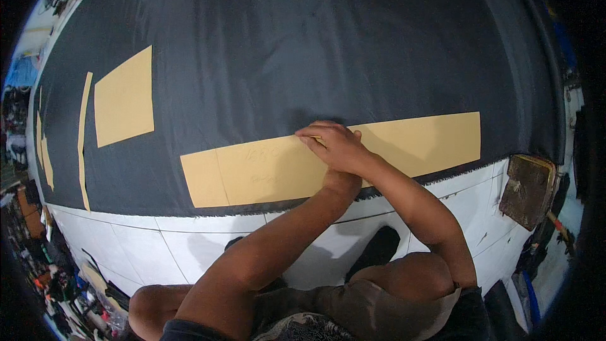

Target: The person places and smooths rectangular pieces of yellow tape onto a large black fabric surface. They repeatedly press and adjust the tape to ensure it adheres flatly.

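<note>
A long tan card pattern piece (416, 141) lies on black cloth (252, 57), close to the cloth's frayed near edge. My right hand (334, 144) is closed at the card's far edge, thumb and fingers drawn together. Whatever they hold, if anything, is too small to make out. Beneath it, my left hand (344, 178) rests on the middle of the card. The right hand and wrist cross over it, hiding most of its fingers. Faint pencil marks and a thin line show on the card's left part.
To the left on the cloth lie a four-sided tan card piece (125, 98), a narrow tan strip (82, 139) and smaller strips. A worn brown block-like object (529, 191) sits on the white tiled floor (170, 246) at right. Clutter (63, 284) lines the lower left.
</note>
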Motion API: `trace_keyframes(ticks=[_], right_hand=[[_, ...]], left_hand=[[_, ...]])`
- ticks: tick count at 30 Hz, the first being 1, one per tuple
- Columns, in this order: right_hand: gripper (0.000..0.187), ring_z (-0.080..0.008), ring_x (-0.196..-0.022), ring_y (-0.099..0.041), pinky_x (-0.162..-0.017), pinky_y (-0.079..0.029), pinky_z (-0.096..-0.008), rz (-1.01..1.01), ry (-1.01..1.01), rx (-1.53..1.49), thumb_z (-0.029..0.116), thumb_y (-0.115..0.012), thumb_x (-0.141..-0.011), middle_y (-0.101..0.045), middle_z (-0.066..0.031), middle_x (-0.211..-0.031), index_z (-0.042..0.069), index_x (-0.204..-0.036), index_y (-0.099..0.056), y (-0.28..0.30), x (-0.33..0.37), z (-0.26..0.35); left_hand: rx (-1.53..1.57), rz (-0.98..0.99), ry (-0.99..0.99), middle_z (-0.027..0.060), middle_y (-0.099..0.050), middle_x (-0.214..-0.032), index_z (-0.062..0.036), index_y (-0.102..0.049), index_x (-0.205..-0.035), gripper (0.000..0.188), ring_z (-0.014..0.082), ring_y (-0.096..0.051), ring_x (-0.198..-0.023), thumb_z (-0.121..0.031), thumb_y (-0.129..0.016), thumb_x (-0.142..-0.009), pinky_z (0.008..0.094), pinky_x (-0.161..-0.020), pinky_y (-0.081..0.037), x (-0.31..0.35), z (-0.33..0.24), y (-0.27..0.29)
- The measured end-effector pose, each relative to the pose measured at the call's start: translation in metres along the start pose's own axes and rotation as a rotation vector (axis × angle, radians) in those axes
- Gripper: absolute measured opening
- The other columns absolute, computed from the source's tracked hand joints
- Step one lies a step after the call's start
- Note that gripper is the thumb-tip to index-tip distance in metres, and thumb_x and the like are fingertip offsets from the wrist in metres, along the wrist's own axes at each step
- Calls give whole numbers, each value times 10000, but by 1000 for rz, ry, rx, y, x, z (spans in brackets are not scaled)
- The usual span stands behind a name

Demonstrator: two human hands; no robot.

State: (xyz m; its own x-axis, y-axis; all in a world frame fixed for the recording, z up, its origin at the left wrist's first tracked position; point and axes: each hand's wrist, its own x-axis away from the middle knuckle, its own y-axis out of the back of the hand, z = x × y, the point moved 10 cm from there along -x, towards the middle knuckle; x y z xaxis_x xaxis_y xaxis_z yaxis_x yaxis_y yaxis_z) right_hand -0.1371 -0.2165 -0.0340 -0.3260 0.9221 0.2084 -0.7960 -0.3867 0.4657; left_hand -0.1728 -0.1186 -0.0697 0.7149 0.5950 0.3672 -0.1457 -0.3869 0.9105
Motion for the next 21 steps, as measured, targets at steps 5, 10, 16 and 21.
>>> trace_keyframes(ticks=[5, 10, 16, 21], right_hand=[[260, -303, -1121, -644, -993, -490, -433, 21, -32, 47, 210, -571, -995, -694, -127, -1177, 67, -1160, -712, -3, -2, 0], [256, -319, -1083, -652, -970, -501, -434, 6, -59, 172, 206, -558, -992, -697, -136, -1144, 56, -1133, -710, 19, 7, -2], [277, -369, -1035, -657, -917, -521, -448, -114, -92, 264, 234, -545, -981, -698, -153, -1111, 44, -1107, -703, 83, 52, -27], [293, -371, -1062, -652, -940, -514, -444, -186, -130, 253, 231, -542, -982, -699, -162, -1138, 23, -1119, -697, 95, 68, -42]], left_hand=[[-77, 47, 22, 230, -246, -1622, -36, -303, -1559, 606, 383, -237, -1494, -292, -436, -1026, 544, -1224, -110, -5, 0, -15], [92, 272, -3, 204, -319, -1598, -41, -356, -1541, 624, 371, -231, -1508, -333, -483, -1004, 551, -1228, -126, -10, -7, -16], [70, 100, -16, 269, -252, -1594, -15, -278, -1548, 657, 450, -241, -1487, -221, -533, -978, 559, -1183, -279, -3, 5, 8], [8, 235, -61, 282, -235, -1593, -2, -258, -1547, 675, 460, -225, -1491, -205, -545, -971, 549, -1174, -313, -7, -4, 20]])
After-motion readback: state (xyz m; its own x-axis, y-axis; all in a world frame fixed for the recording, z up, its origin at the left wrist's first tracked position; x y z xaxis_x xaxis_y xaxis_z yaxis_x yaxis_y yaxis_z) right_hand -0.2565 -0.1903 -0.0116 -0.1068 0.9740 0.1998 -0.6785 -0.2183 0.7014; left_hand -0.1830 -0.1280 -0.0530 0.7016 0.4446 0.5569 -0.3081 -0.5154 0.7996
